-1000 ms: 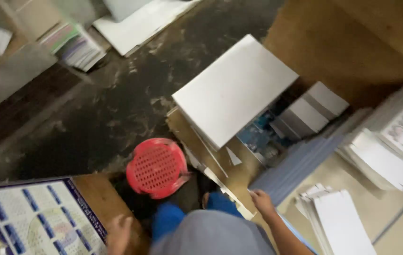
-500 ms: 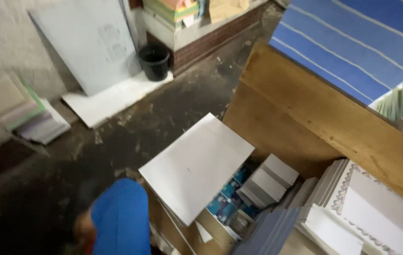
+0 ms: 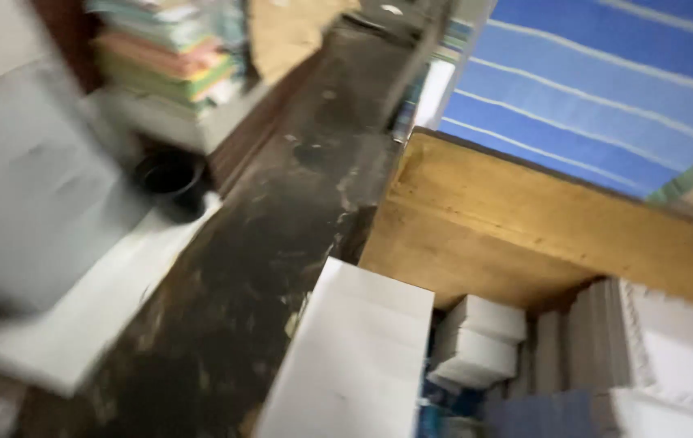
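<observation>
Neither of my hands shows in the head view, which is blurred by motion. A tall stack of white sheets (image 3: 355, 357) stands at the bottom centre. Beside it, smaller white paper bundles (image 3: 480, 337) sit under a wooden board (image 3: 525, 219). More white stacks (image 3: 671, 357) fill the lower right corner.
A dark stained floor (image 3: 281, 243) runs up the middle. At the left lean large grey boards (image 3: 30, 195), with a black bucket (image 3: 170, 174) behind them. Coloured paper piles (image 3: 172, 61) rest on a ledge at the top. A blue striped sheet (image 3: 598, 105) lies at the upper right.
The view has swung up and away from my body. My hands, the red stool and the printed sheet have left the picture; the bucket and ledge now appear closer.
</observation>
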